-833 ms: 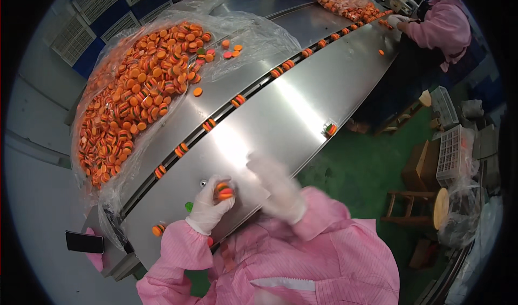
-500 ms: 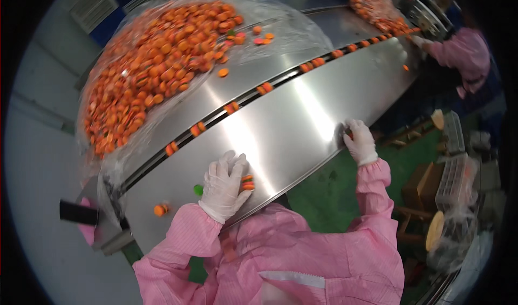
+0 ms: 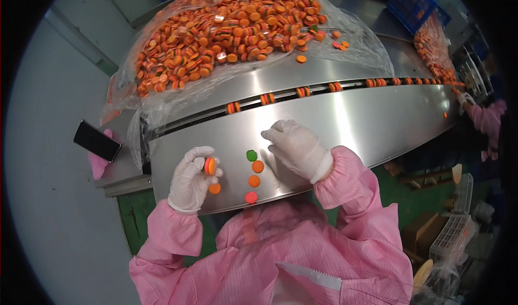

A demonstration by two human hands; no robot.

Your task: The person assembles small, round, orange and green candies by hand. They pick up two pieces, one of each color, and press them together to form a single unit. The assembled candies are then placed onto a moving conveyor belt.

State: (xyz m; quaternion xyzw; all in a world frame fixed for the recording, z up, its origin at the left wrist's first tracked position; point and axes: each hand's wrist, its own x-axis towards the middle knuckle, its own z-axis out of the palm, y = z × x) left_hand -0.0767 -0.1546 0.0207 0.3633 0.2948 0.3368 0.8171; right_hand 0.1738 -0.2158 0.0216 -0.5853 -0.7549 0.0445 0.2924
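Note:
My left hand [image 3: 189, 183], in a white glove, is closed on a layered gummy burger [image 3: 210, 165] with orange and pink layers, held between thumb and fingers. Just below those fingers an orange disc [image 3: 215, 188] lies on the steel table. My gloved right hand [image 3: 297, 149] hovers over the table with thumb and fingers apart and nothing visible in it. Between the hands, loose pieces form a rough column: a green piece [image 3: 251, 155], an orange piece [image 3: 258, 167], a second orange piece [image 3: 254, 181] and a pink one [image 3: 251, 197] near the front edge.
Beyond my hands, a narrow conveyor [image 3: 318, 89] carries several gummy burgers. A large clear bag [image 3: 372, 48] heaped with them lies behind it. A phone-like black slab [image 3: 97, 141] stands at the left. At the far right a co-worker's pink sleeve [image 3: 484, 122] shows by the conveyor.
The view has turned. My right hand has come from the table's right edge to the middle. My left hand now holds a gummy burger, and loose pieces lie spread between the hands.

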